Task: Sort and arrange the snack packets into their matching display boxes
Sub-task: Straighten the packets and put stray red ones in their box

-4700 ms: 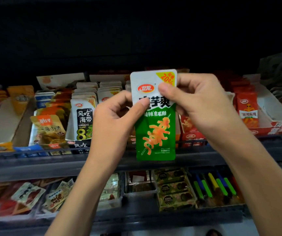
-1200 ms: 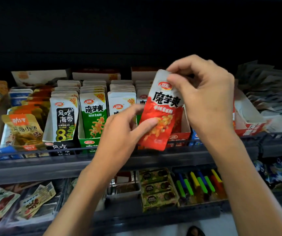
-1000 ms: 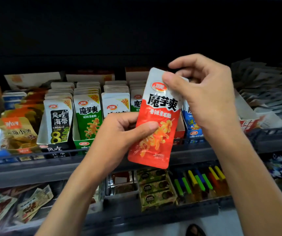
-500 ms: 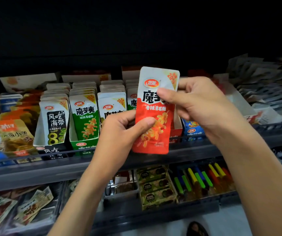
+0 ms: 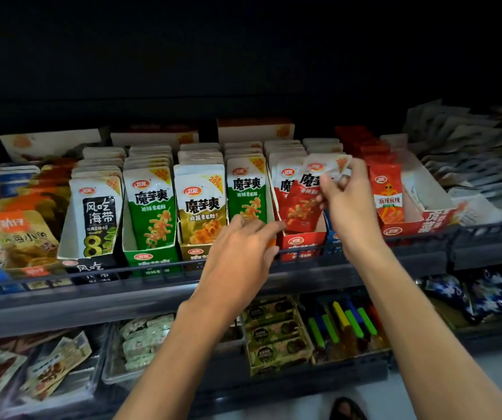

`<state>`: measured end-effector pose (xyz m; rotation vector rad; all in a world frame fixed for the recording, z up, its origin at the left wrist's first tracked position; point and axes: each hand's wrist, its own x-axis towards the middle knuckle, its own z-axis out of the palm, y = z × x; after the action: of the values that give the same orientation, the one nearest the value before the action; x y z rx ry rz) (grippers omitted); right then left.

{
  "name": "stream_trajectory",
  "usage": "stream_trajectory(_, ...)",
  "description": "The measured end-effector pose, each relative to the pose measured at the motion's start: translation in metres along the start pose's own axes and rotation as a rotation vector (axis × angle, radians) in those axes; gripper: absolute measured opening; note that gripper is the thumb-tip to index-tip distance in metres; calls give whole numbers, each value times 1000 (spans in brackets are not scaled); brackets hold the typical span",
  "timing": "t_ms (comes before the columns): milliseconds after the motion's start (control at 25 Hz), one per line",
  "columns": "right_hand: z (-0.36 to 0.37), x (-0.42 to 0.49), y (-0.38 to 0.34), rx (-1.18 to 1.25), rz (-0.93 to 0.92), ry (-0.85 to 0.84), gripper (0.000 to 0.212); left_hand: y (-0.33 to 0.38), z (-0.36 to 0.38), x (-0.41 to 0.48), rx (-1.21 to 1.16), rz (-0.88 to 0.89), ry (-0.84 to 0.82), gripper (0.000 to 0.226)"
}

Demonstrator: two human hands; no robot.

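My right hand (image 5: 348,201) pinches the top of a red snack packet (image 5: 303,204), which stands tilted at the front of the red display box (image 5: 301,242). Another red packet (image 5: 286,183) stands just behind it. My left hand (image 5: 240,253) hovers with fingers spread in front of the shelf, below the green packet (image 5: 246,192), and holds nothing. To the left are a brown-yellow box (image 5: 196,253) with its packet (image 5: 199,207), a green box (image 5: 143,257) with a green packet (image 5: 149,207), and a black seaweed packet (image 5: 98,219).
A red box (image 5: 425,219) holding an orange-red packet (image 5: 387,192) stands to the right. A blue box (image 5: 331,234) is partly hidden by my right wrist. A wire rail (image 5: 165,266) runs along the shelf front. A lower shelf holds more snacks and coloured sticks (image 5: 343,322).
The red packet has gone from in front of me, held in both hands, down into the red box. My left hand has let go and dropped lower.
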<state>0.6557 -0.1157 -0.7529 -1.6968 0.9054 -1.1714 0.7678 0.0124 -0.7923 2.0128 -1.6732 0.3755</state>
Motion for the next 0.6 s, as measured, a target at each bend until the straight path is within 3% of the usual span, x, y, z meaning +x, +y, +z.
stream_trajectory(160, 18, -2, 9, -259, -79, -46, 79, 2, 2, 1, 7, 38, -43, 40)
stream_trajectory(240, 26, -2, 12, -340, -128, -33, 90, 1, 3, 1, -13, 31, -60, 41)
stream_trajectory(480, 37, 3, 24, -660, -288, -21, 84, -6, 3, 2, -88, 53, -87, 45)
stream_trajectory(600, 43, 6, 31, -503, -329, -17, 55, -9, 4, 2, -113, 53, -106, 46)
